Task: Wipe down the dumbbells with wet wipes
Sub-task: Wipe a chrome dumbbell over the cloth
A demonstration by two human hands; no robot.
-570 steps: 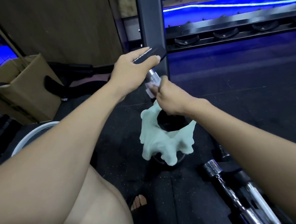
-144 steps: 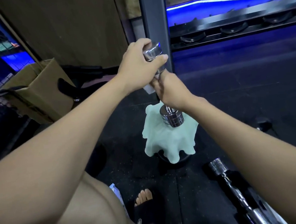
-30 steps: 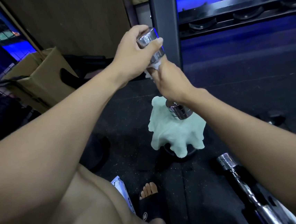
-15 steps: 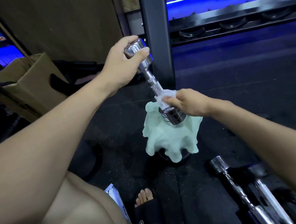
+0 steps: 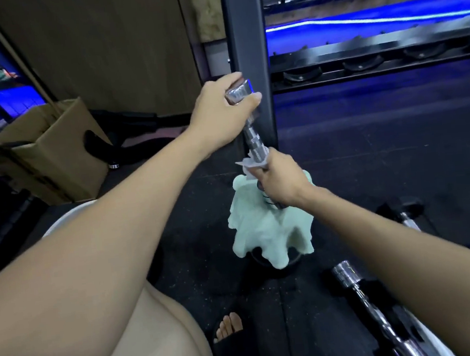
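Observation:
A small chrome dumbbell [image 5: 254, 140] is held upright in the air, a little tilted. My left hand [image 5: 220, 113] grips its upper head. My right hand [image 5: 278, 180] is wrapped round the lower part of the handle with a white wet wipe [image 5: 248, 163] bunched under the fingers. The lower head is mostly hidden behind my right hand. Below it a pale green cloth [image 5: 271, 234] is draped over a dark round object on the floor.
More chrome dumbbells [image 5: 359, 289] lie on the black rubber floor at the lower right. A dark steel rack post [image 5: 247, 47] stands just behind the held dumbbell. A cardboard box [image 5: 53, 149] sits at the left. My sandalled foot [image 5: 228, 330] is below.
My right hand with the wipe has closed round the lower handle, up from the bottom head where it was half a second ago. A second ago it was high, just under my left hand.

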